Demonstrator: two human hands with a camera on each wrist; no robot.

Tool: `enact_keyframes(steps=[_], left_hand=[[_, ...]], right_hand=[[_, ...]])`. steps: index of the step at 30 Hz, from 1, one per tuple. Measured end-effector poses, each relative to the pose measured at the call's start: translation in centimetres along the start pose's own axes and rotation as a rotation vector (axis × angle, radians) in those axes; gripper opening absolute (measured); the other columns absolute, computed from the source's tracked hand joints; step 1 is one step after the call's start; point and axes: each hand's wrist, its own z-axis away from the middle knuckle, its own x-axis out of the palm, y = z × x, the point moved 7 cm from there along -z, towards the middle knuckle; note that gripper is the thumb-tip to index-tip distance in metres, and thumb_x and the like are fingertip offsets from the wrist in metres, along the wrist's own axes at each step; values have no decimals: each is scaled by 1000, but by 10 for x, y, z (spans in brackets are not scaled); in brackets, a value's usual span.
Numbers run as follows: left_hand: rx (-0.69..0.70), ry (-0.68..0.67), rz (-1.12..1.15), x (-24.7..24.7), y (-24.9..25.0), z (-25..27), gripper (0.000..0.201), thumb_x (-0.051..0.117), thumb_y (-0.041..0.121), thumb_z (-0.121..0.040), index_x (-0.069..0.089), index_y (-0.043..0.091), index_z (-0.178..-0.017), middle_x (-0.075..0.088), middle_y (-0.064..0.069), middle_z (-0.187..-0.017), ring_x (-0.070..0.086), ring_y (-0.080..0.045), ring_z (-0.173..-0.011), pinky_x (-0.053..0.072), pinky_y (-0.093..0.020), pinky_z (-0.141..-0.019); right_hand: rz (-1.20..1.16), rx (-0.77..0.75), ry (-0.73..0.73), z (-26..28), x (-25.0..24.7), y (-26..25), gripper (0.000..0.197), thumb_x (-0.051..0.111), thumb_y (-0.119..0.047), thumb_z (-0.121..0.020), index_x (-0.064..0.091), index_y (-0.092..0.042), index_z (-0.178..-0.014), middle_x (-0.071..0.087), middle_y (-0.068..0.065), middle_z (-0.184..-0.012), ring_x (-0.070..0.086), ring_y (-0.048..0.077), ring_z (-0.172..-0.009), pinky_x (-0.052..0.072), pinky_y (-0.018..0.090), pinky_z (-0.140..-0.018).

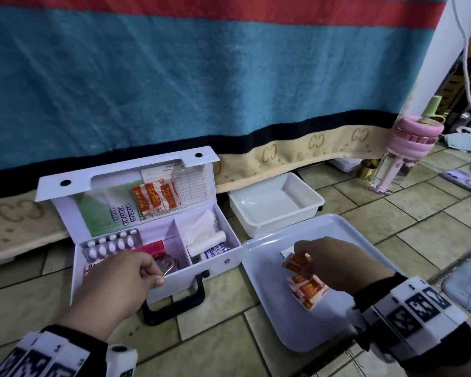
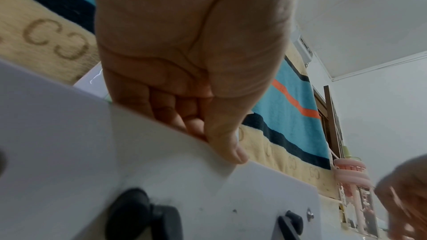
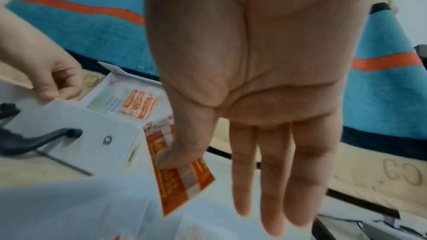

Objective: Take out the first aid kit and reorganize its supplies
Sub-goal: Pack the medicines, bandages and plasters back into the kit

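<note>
The white first aid kit [image 1: 191, 281] stands open on the tiled floor, lid up, with orange packets [image 1: 158, 198] tucked in the lid. Its left compartment holds a blister pack [image 1: 112, 244] and a red box [image 1: 152, 248]. The right one holds gauze and a bandage roll [image 1: 206, 243]. My left hand [image 1: 155, 276] grips the kit's front wall [image 2: 115, 161], thumb outside, fingers curled inside. My right hand [image 1: 302, 258] hovers over the white tray [image 1: 269, 317] and pinches a strip of orange-and-white plaster packets [image 3: 177, 185] between thumb and forefinger; the other fingers are straight.
An empty white tub [image 1: 278, 205] sits behind the tray against a hanging striped blanket [image 1: 201, 77]. A pink-capped bottle [image 1: 403, 148] stands at the right. The kit's black handle [image 1: 174, 303] lies forward on the tiles. A grey mat [image 1: 468, 287] lies at the far right.
</note>
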Motion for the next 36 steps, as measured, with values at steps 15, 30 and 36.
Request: enact_keyframes(steps=[15, 30, 36], left_hand=[[20, 16, 5, -2, 1, 0, 22, 72, 33, -79, 60, 30, -61, 65, 14, -74, 58, -2, -77, 44, -22, -66], [79, 83, 5, -9, 3, 3, 13, 66, 37, -81, 60, 34, -69, 61, 18, -71, 55, 3, -80, 39, -16, -68], [67, 64, 20, -7, 1, 0, 17, 67, 38, -80, 58, 33, -67, 64, 17, -76, 59, 2, -84, 42, -18, -72]], right_hand=[[-819, -307, 220, -90, -74, -116, 23, 67, -5, -82, 53, -20, -71, 70, 13, -79, 64, 29, -74, 51, 37, -76], [-698, -399, 598, -124, -141, -149, 16, 72, -10, -79, 67, -24, -74, 64, -11, -74, 58, 2, -65, 47, 15, -68], [-400, -426, 509, -133, -135, -157, 10, 72, -24, -80, 75, -18, -87, 68, -8, -95, 64, 16, -89, 50, 34, -82]])
